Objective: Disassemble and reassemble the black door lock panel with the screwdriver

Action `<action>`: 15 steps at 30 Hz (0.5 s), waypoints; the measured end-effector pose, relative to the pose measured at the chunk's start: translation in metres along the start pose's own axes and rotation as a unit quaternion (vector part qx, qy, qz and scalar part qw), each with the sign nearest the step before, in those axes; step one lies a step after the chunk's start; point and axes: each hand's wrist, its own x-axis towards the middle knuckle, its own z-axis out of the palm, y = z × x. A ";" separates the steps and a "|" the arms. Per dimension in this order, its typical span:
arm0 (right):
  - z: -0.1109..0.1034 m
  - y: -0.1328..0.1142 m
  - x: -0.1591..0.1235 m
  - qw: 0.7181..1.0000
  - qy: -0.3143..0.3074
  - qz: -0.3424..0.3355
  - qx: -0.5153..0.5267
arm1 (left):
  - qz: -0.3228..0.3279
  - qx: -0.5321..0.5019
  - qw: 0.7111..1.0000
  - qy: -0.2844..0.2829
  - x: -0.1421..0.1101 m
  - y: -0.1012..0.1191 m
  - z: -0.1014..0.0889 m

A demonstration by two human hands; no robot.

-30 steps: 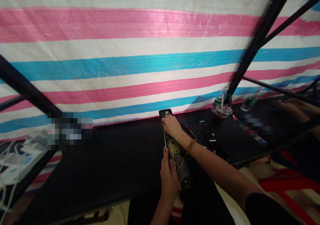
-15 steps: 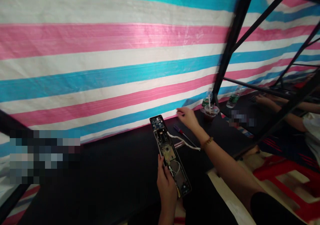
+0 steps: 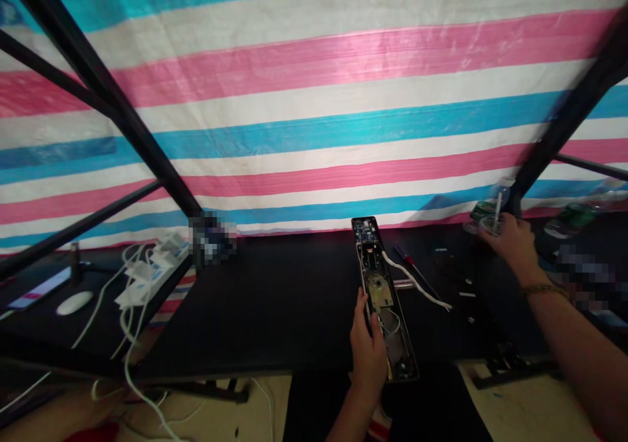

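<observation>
My left hand (image 3: 369,347) is closed on the lower left edge of a long black door lock panel (image 3: 380,291). The panel is opened up, showing a blue circuit board at its top, a brass-coloured plate and thin wires inside. A white cable (image 3: 417,282) trails from it to the right. Over at the right, my right hand (image 3: 515,246) has its fingers around a clear plastic cup (image 3: 490,223) with a straw; the hand hides much of the cup. Beside the panel lies a screwdriver (image 3: 412,263) with a purple and red handle.
Behind the cup stands a water bottle (image 3: 503,187), with another bottle (image 3: 566,220) farther right. Small parts (image 3: 467,294) lie on the black table (image 3: 275,298). At left are a power strip (image 3: 152,278) with white cables, a mouse (image 3: 74,303) and a phone (image 3: 42,288). Black metal frames flank the striped sheet.
My right hand has moved right and closed around the cup. The view has turned left, bringing the power strip and mouse into sight. My left hand still holds the panel.
</observation>
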 end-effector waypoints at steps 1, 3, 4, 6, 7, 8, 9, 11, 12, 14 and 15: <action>-0.003 0.000 0.000 1.000 0.005 -0.013 0.008 | 0.001 -0.004 1.000 -0.001 0.000 0.000 0.000; -0.014 -0.006 -0.006 0.997 0.032 -0.058 0.048 | 0.001 -0.011 1.000 -0.001 0.000 -0.001 -0.001; -0.022 -0.012 -0.012 0.991 0.055 -0.086 0.081 | 0.000 -0.012 1.000 0.001 0.001 -0.002 -0.001; -0.044 -0.030 -0.030 0.972 0.078 -0.153 0.162 | -0.003 -0.014 1.000 0.004 0.001 -0.002 -0.001; -0.057 -0.041 -0.042 0.961 0.084 -0.175 0.196 | -0.005 -0.016 1.000 0.005 0.001 -0.002 -0.002; -0.072 -0.052 -0.055 0.949 0.096 -0.192 0.232 | -0.005 -0.019 1.000 0.005 0.001 -0.002 -0.002; -0.087 -0.064 -0.069 0.938 0.080 -0.213 0.262 | -0.005 -0.020 1.000 0.005 0.000 -0.002 -0.002; -0.117 -0.088 -0.099 0.915 0.014 -0.254 0.313 | -0.007 -0.019 1.000 0.005 0.000 -0.001 -0.002; -0.131 -0.099 -0.115 0.898 -0.022 -0.281 0.338 | -0.009 -0.016 1.000 0.004 0.000 -0.001 -0.002; -0.156 -0.118 -0.148 0.865 -0.086 -0.323 0.373 | -0.011 -0.014 1.000 0.000 0.000 -0.002 -0.002; -0.166 -0.126 -0.163 0.857 -0.101 -0.336 0.377 | -0.012 -0.015 1.000 -0.001 0.000 -0.003 -0.001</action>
